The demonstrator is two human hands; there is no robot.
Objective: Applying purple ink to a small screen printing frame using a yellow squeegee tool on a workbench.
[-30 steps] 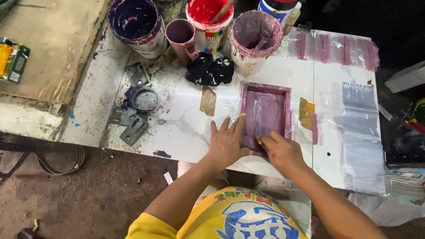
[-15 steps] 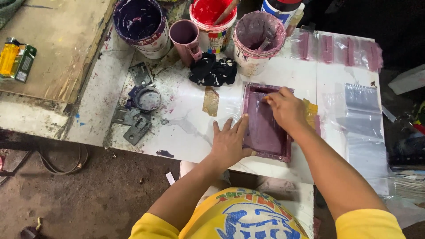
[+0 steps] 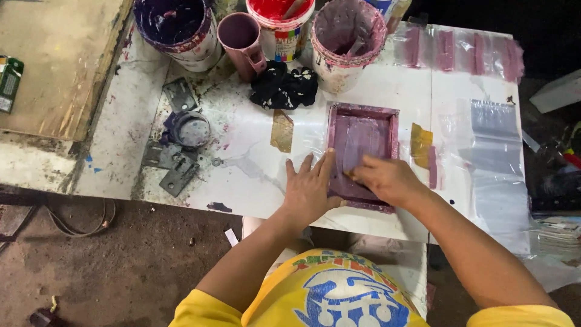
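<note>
A green box (image 3: 9, 83) lies far left; the red paint tub's label (image 3: 284, 41) is multicoloured.

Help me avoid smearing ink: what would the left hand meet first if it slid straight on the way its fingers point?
Probably the black rag: the left hand points up along the purple frame's left edge.

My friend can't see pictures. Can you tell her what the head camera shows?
A person's left hand presses flat on a purple-stained frame on a white table, while the right hand rubs inside it. Paint buckets and a black rag sit behind.
</note>
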